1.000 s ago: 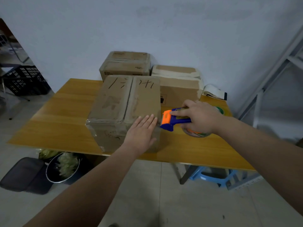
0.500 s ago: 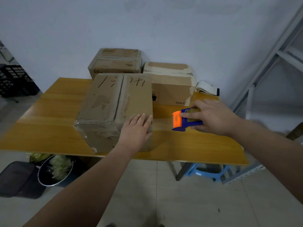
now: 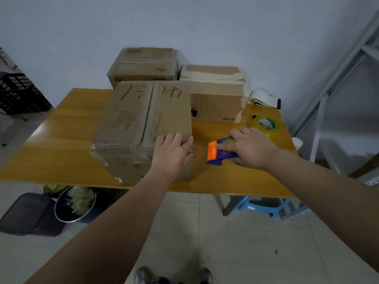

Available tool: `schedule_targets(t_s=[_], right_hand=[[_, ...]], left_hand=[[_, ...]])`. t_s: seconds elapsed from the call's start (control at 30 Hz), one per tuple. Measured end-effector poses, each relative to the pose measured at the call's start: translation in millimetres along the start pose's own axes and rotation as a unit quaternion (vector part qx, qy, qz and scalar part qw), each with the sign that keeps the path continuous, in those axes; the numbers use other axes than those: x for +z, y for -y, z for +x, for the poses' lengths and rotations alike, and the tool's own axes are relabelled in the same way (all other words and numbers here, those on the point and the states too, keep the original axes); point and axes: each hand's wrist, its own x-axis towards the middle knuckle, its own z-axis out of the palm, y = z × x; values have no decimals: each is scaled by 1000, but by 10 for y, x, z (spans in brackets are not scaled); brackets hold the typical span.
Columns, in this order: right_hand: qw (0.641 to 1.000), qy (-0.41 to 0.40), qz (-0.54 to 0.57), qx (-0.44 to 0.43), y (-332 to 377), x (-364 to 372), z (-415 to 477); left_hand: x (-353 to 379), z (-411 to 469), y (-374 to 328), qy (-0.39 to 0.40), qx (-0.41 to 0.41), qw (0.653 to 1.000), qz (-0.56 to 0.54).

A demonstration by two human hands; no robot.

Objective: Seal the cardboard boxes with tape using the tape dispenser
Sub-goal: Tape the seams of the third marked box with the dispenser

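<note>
A large cardboard box (image 3: 141, 124) with handwriting on top stands near the front of the wooden table (image 3: 61, 140). My left hand (image 3: 173, 153) lies flat with straight fingers on its near right corner. To the right, my right hand (image 3: 249, 148) grips a blue and orange tape dispenser (image 3: 217, 152) that sits low on the table, a short gap from the box. Two more cardboard boxes stand behind, one (image 3: 143, 66) at the back and one (image 3: 217, 97) to its right.
A spare roll of clear tape (image 3: 266, 126) lies at the table's right edge, and a white object (image 3: 263, 98) beyond it. Under the table are a metal bowl (image 3: 75, 203), a dark bin (image 3: 24, 214) and a blue stool (image 3: 264, 203). A metal rack (image 3: 336, 83) stands right.
My right hand has drawn the dispenser rightward, away from the box, and down to the table. The left hand has stayed on the box corner. The spare tape roll has come into sight.
</note>
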Motion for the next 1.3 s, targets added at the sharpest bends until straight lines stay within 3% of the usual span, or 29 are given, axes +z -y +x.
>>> schedule_targets(t_s=[0.1,0.23,0.37,0.53,0.63,0.73,0.83,0.9,0.97,1.07,1.27,1.3], right_hand=[[999,-22,33,5,-94,177,-251],[987,-119,109,26,-181,402,-528],[982,-132,129,24,-151,500,-525],[995,-17,89,49,53,435,-226],[991,36,114,58,244,248,37],[984,81,145,64,276,62,227],[979,203,25,29,325,200,110],[961,269,41,58,349,494,-114],[937,218,240,127,289,631,-179],[841,115,494,188,206,686,-3],[712,90,659,225,196,778,312],[703,83,668,229,204,818,360]], left_hand=[[44,18,-23,9,24,999,-28],[169,39,-86,27,24,998,-42],[190,14,-26,30,23,998,-49],[125,13,-35,12,28,996,-79],[112,1,-44,-37,35,993,-106],[91,0,-43,-8,34,994,-101],[162,4,-4,-5,29,996,-86],[181,1,-12,-6,26,995,-95],[186,2,-24,-18,23,995,-91],[188,-6,-49,-28,17,993,-112],[182,-15,-91,-44,0,991,-129],[182,-14,-94,-52,0,991,-127]])
